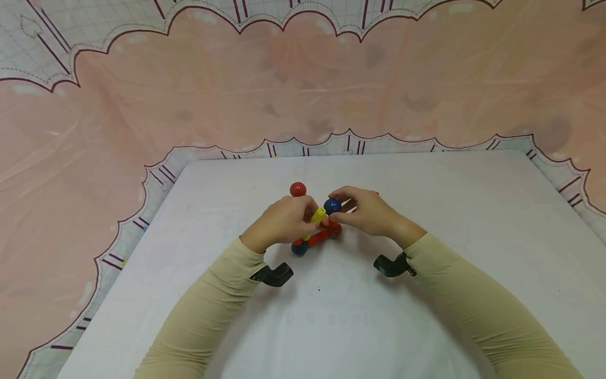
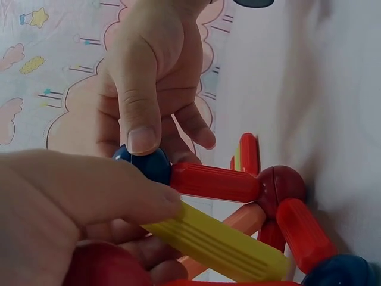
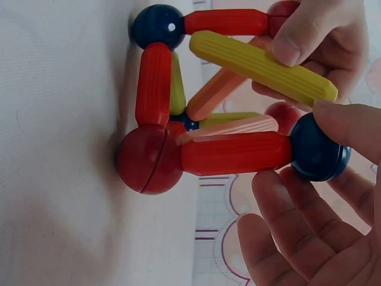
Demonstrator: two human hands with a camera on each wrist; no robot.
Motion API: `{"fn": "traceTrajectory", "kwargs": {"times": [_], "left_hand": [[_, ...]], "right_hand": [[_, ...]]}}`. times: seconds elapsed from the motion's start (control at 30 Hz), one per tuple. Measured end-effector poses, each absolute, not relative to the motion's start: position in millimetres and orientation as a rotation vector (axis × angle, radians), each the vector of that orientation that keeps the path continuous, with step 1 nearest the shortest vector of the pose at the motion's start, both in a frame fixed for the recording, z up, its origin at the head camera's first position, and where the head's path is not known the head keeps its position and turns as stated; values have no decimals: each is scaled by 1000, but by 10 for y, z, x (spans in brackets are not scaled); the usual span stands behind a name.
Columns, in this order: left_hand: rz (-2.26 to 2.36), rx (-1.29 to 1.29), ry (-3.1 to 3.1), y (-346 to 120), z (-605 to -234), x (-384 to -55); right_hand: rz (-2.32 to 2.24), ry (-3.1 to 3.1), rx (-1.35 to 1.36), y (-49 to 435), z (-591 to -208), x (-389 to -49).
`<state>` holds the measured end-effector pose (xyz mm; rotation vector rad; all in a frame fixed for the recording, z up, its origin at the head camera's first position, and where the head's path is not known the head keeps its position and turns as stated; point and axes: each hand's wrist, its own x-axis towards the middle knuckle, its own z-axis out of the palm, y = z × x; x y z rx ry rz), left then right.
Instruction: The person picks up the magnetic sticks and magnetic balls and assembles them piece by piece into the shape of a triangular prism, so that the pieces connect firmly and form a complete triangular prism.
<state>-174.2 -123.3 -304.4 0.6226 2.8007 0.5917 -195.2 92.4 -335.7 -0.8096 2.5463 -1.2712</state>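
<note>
My left hand [image 1: 286, 221] pinches a ribbed yellow rod [image 3: 262, 68] between thumb and fingers, slanting across a frame of balls and rods. The thumb and fingers of my right hand [image 1: 366, 213] hold a dark blue ball [image 3: 318, 148] at the top of an upright red rod [image 3: 238, 153]. One end of the yellow rod lies close by that ball; whether they touch I cannot tell. At the foot of the upright rod, a red ball [image 3: 149, 159] joins a lower red rod [image 3: 153, 86], which runs to another blue ball [image 3: 158, 27].
Orange rods [image 3: 223, 89] and further yellow pieces sit behind in the frame, partly hidden. A red ball [image 1: 298, 189] tops its far left corner. The frame stands on a white table [image 1: 450, 316]; a patterned pink cloth [image 1: 236, 95] lies beyond. A black wrist camera [image 1: 274, 275] hangs below my left sleeve.
</note>
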Motion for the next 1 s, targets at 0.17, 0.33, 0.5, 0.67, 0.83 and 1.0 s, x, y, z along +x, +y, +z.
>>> {"fn": "traceTrajectory", "kwargs": {"times": [0.17, 0.33, 0.5, 0.67, 0.83, 1.0], "left_hand": [[554, 588, 2783, -1187, -3033, -1752], [497, 541, 2788, -1139, -3008, -1753], [461, 506, 2791, -1092, -2985, -1752], [458, 458, 2781, -1062, -2975, -1746], [455, 465, 2785, -1063, -2979, -1735], [447, 472, 2793, -1056, -2978, -1730]], "right_hand": [[-1278, 2541, -802, 927, -3364, -1949], [-1281, 2542, -805, 927, -3366, -1954], [-1278, 2544, -799, 930, -3367, -1954], [-1284, 2540, -801, 929, -3362, -1954], [-1279, 2541, -794, 918, -3363, -1959], [-1280, 2545, -781, 922, -3366, -1957]]}}
